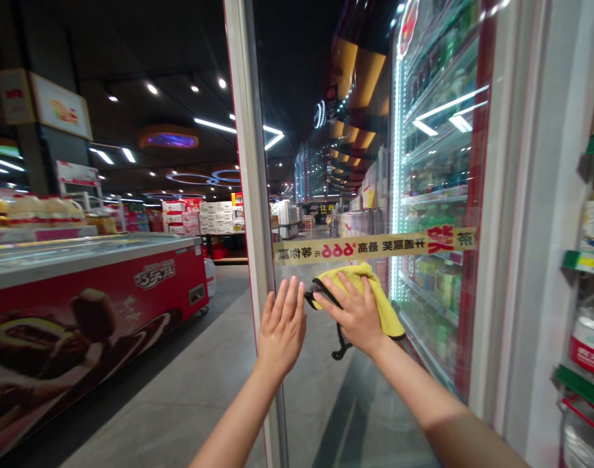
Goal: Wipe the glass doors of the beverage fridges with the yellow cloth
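Note:
My right hand [355,309] presses a yellow cloth [387,312] with black edging against a glass door [316,390], its fingers spread over the fabric. A black loop hangs from the cloth's lower left. Just left of it, my left hand [281,325] lies flat with fingers straight and holds nothing. It rests at the door's pale frame [258,195], partly over the glass. Above both hands, a yellow strip [375,247] with mirrored lettering runs across the pane.
On the left stands a red chest freezer [131,292] with ice-cream pictures. Lit shelves of bottles [433,195] show through or in the glass. At the right edge are shelves with green strips [587,390] and large bottles [592,331]. Stacked boxes [216,218] stand farther back.

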### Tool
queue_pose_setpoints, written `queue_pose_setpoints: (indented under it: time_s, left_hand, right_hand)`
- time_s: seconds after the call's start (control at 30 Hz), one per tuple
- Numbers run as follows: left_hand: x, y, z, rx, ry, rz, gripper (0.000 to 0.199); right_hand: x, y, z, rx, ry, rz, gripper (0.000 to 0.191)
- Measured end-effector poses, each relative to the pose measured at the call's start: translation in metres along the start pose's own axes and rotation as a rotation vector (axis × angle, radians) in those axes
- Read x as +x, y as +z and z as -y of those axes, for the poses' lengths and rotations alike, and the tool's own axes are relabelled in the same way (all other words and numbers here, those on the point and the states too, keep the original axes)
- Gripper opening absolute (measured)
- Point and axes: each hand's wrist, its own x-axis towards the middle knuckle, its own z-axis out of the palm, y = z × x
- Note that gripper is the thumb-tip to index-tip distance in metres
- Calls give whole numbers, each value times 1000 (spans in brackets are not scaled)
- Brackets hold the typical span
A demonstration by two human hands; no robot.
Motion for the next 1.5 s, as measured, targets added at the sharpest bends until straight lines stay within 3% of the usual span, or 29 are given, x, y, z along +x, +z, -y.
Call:
queue_pose_setpoints:
  time_s: [0.1,0.23,0.33,0.4,0.5,0.63,0.73,0.87,0.97,1.07,1.2,1.33,1.5]
  left_hand:
    - [-6,-3,4,0,-9,8,71]
    - [-7,-8,10,17,-50,24,73]
    - [-9,-12,13,35,-78,26,73]
    - [-12,-14,15,47,-84,15,73]
    - [-18,-16,20,56,-89,-4,73]
    - [-26,-19,25,65,-79,-13,72]
    - [-28,-23,28,91,-89,-11,72]
    - [-33,-27,30,103,-98,-8,72]
    - [-36,-29,32,105,-87,-2,72]
    - [-38,-30,33,106,-78,0,73]
    - [-40,-32,32,108,-94,19,73]
    - [-46,-35,31,93,-114,32,74]
    - [-54,-38,31,87,-147,19,76]
  right_hand:
    - [-4,-1,-11,-27,74,-63,56]
    - [39,11,1,-73,285,-150,52]
    - [56,17,25,-22,210,-131,51]
    - [47,16,35,31,94,-80,50]
    - [26,10,32,82,-2,-45,49]
    - [38,11,24,53,179,-114,50]
    - [65,21,41,34,280,-136,51]
    - [60,26,62,90,131,-101,48]
    - [39,21,56,126,-2,-114,44]
    - [40,20,47,114,63,-140,45]
    - [64,28,59,61,264,-184,45]
    - [55,30,73,127,135,-171,46]
    - [32,23,70,269,-13,-255,40]
